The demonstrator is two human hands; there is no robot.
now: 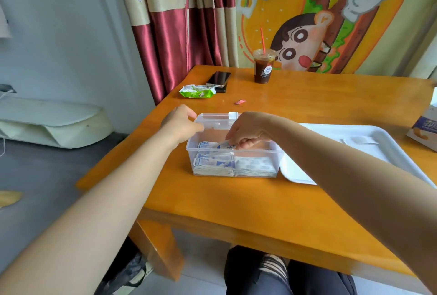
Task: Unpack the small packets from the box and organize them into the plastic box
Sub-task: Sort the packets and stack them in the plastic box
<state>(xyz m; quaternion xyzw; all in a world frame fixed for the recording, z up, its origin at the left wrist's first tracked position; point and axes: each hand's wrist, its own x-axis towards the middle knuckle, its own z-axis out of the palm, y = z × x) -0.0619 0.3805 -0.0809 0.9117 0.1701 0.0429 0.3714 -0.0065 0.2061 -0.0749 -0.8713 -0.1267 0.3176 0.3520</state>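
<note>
Your left hand [182, 124] grips the far-left corner of the clear rectangular plastic box [217, 115]. Your right hand [248, 132] reaches inside it, fingers pinched on a small blue-and-white flat packet [222, 145] over the far row. The step looks like seating that packet on the far-left pile.

To do it well, keep the left hand steadying the corner so the box does not slide on the orange wooden table [236, 200]. Lay the packet flat with its edges square to the packets [205, 145] under it. Only then loosen the pinch, so it does not tip towards the near row.

By count:
- There is one plastic box, and its near row holds two stacks. One is a blue-and-white stack [214, 164] at its near-left, the other a white stack [256, 165] at its near-right. The packets in each are too many and too tightly packed to count.
- One white rectangular tray [331, 129] touches the box's right side, with what looks like one pale item [359, 140] on it.
- One printed cardboard carton [423, 131] sits well right of the box and is cut off by the frame.
- Beyond the box are one plastic cup of dark drink with a red straw [263, 66], two stacked phones [218, 79], one green wrapper pack [197, 91] and one pink scrap [240, 102].
</note>
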